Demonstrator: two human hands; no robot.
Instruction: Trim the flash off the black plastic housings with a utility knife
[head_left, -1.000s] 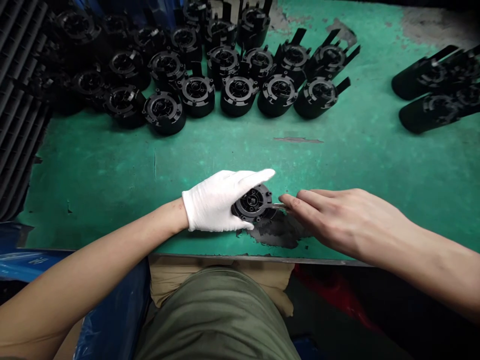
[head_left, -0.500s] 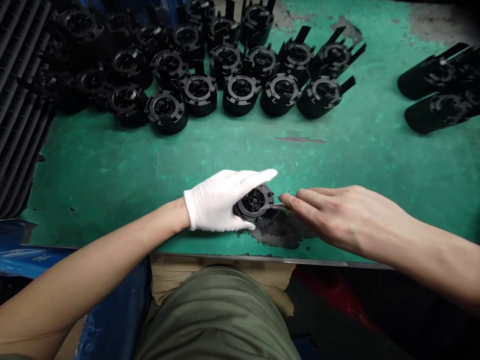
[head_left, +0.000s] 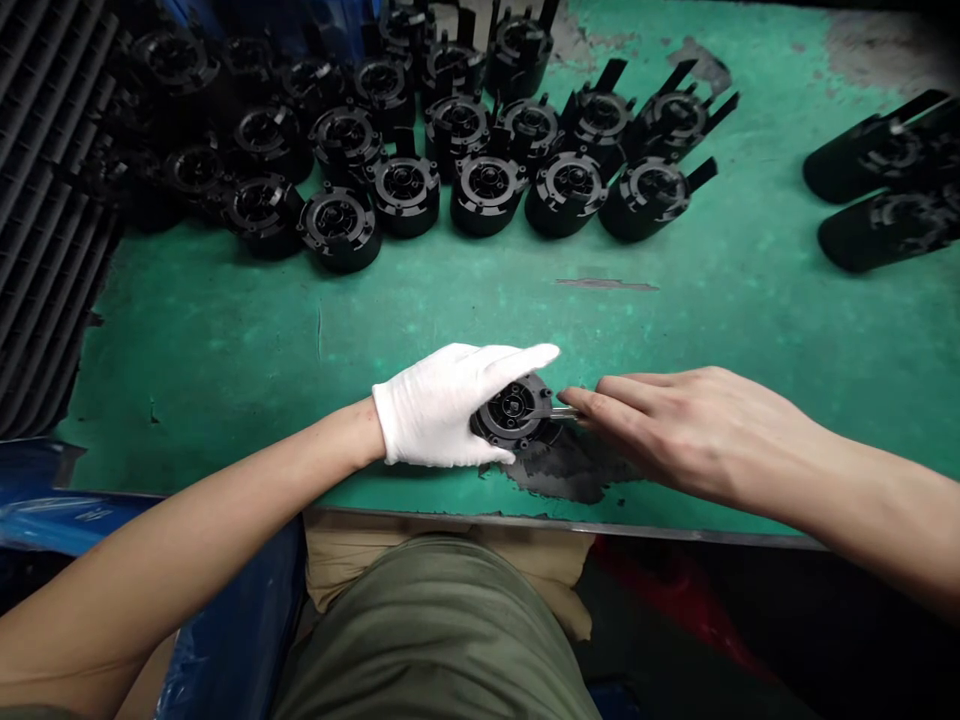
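My left hand (head_left: 454,403), in a white glove, is wrapped round the left side of a round black part (head_left: 514,408) near the table's front edge. Rings, small posts and a square centre show on the part's upper face. From the right, my bare right hand (head_left: 637,415) grips a thin metal tool (head_left: 562,412), whose tip reaches over the part's right side. Its fingers are pressed together on the tool, and the handle is mostly hidden in them.
Several black cylindrical housings (head_left: 487,190) stand in rows at the back of the green table (head_left: 420,300). More housings (head_left: 862,235) lie at the right. A dark ribbed rack (head_left: 45,200) is at the far left, with blue plastic (head_left: 45,510) below it.
The whole view has shifted slightly, so everything sits a little to the right and lower. Both hands keep their hold, and the tool's tip stays over the part's right side.
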